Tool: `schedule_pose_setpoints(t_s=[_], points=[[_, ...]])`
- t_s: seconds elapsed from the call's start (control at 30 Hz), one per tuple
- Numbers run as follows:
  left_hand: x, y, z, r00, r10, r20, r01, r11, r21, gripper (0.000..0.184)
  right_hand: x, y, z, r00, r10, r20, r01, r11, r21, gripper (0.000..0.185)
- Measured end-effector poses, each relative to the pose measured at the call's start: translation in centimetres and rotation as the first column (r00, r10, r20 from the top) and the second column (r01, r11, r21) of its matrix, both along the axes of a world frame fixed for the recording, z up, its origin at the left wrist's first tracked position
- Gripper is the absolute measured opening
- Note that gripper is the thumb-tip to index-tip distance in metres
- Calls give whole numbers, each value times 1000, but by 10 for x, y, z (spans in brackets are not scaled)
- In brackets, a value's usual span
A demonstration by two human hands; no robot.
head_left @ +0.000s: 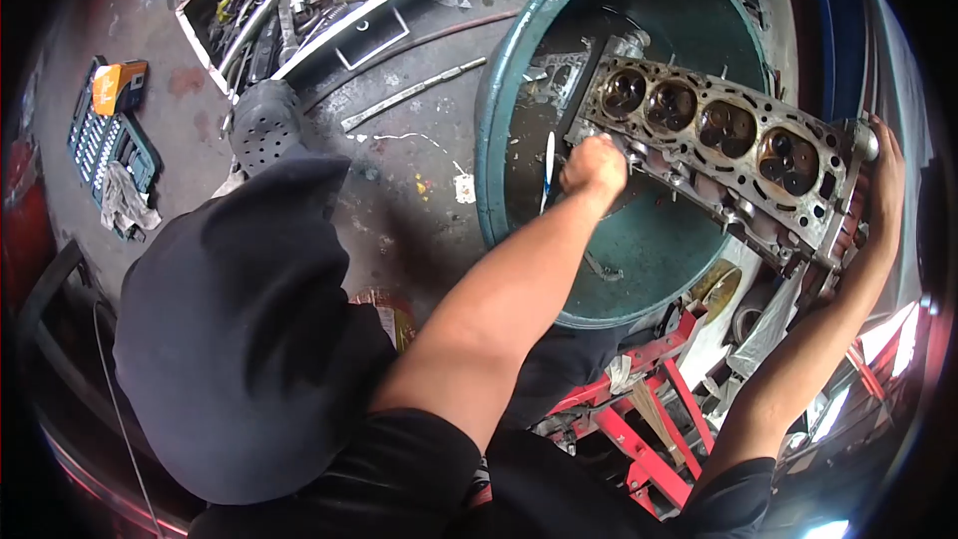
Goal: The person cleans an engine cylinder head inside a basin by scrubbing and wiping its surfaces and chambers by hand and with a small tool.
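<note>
The grey concrete floor (409, 195) serves as the storage space here, with gear laid around the person's feet, perhaps so it stays within reach. On it stands a big green tub (489, 130) holding dark liquid, its high wall likely there to contain spills.

The engine part (699, 135) slants over the tub, with its four round hollows facing up. Its left end lies above the inside and its right end juts past the rim, an arrangement that probably lets drips fall back into the tub. The rim may bear some weight, but the contact is hidden.

The white-edged toolbox (374, 12) sits beyond the tub, loosely filled, its topless shape making tools easy to pick out. A red metal frame (624, 429) stands close by the tub's near side. Off to the left, the teal tool case (110, 145) lies spread out, so its slots show.

A metal bar (414, 95) lies by itself between toolbox and tub.

The right hand (885, 180) grasps the jutting end, fingers wrapped around it, seemingly to steady the overhang. The left hand (595, 168) is clenched at the part's lower left edge; I cannot tell what, if anything, is inside the fist.

Just beside that fist, a slim white-and-blue brush (549, 165) points upward; whether the fingers hold it is unclear.
</note>
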State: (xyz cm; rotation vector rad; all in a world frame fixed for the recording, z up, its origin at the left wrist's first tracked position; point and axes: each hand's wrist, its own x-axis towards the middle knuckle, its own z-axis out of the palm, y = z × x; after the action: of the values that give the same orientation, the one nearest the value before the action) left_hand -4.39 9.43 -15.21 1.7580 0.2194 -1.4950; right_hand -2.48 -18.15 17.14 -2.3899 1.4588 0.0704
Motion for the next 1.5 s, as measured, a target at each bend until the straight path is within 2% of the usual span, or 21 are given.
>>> schedule_pose_setpoints(t_s=[0.1, 0.2, 0.27, 0.33, 0.4, 0.5, 0.6, 0.67, 0.73, 0.8, 0.97, 1.07, 1.13, 1.2, 1.27, 1.3, 1.33, 1.37, 1.43, 1.47, 1.5], points=[[-17, 8, 45, 986, 61, 152, -47, 995, -93, 37, -6, -11, -3, 999, 20, 42, -20, 1000, -1, 41], [-17, 0, 24, 978, 210, 12, -209, 977, -28, 40, -12, -13, -3, 999, 6, 52, -4, 999, -35, 44], [-27, -3, 24, 946, 319, 64, -304, 936, -179, 33, -10, -15, -6, 998, 12, 67, -9, 999, -31, 45], [-15, -2, 56, 981, 168, 94, -154, 978, -137, 29, -14, -20, -4, 996, -40, 79, 38, 999, 24, 47], [-25, -6, 38, 978, 145, 148, -124, 982, -141, 31, -19, -23, -2, 996, -47, 75, 44, 998, 37, 48], [-22, -12, 32, 974, 175, 141, -160, 981, -110, 31, -15, -24, -6, 995, -7, 102, 8, 1000, -10, 48], [-28, -7, 52, 976, 44, 212, -23, 995, -100, 27, -17, -25, -8, 990, 114, 79, -101, 982, -162, 46], [-31, -2, 34, 969, 144, 200, -133, 989, -67, 28, -11, -11, -3, 998, 14, 60, -11, 998, -64, 44], [-37, 3, 1, 920, 200, 337, -131, 968, -216, 31, -1, 3, -2, 999, -40, 34, 39, 999, 10, 43], [-24, -1, 35, 964, 52, 262, -31, 996, -82, 34, 3, 15, -1, 997, -75, 19, 74, 996, 53, 42], [-12, -10, -1, 987, 106, 119, -105, 994, -16, 37, 4, 22, -2, 998, -49, 30, 48, 998, 31, 42], [-10, -7, 28, 986, 90, 138, -93, 996, 17, 36, 8, 16, -4, 992, -125, -35, 127, 991, 39, 43], [-39, -12, -26, 980, 79, 181, -80, 997, -3, 36, -6, -3, -9, 994, 107, 3, -105, 979, -176, 45], [-29, -7, -31, 946, 315, -74, -312, 949, 49, 44, 1, 16, -7, 999, -21, -29, 18, 996, -83, 44], [-31, -1, -10, 836, 548, -15, -541, 830, 131, 47, -1, 31, -7, 998, -15, 60, 24, 987, -157, 36], [-44, 6, -10, 806, 566, -173, -559, 824, 93, 43, 19, 70, -13, 999, 8, 50, 10, 941, -338, 30], [-58, 14, -11, 761, 560, -327, -572, 817, 70, 44, 23, 87, -13, 997, 30, 69, -7, 949, -317, 28], [-64, 21, 17, 875, 399, -273, -407, 913, 30, 44, 26, 105, -13, 995, 52, 88, -24, 955, -295, 25], [-102, 38, 45, 869, 337, -361, -399, 911, -110, 47, 27, 96, -8, 993, -59, 102, 77, 980, -184, 27], [-121, 44, 50, 889, 275, -367, -331, 938, -100, 48, 25, 105, -7, 994, -47, 98, 67, 975, -213, 28], [-139, 55, 46, 965, 131, -228, -173, 968, -179, 48, 24, 115, -6, 995, -35, 94, 57, 969, -242, 30]])
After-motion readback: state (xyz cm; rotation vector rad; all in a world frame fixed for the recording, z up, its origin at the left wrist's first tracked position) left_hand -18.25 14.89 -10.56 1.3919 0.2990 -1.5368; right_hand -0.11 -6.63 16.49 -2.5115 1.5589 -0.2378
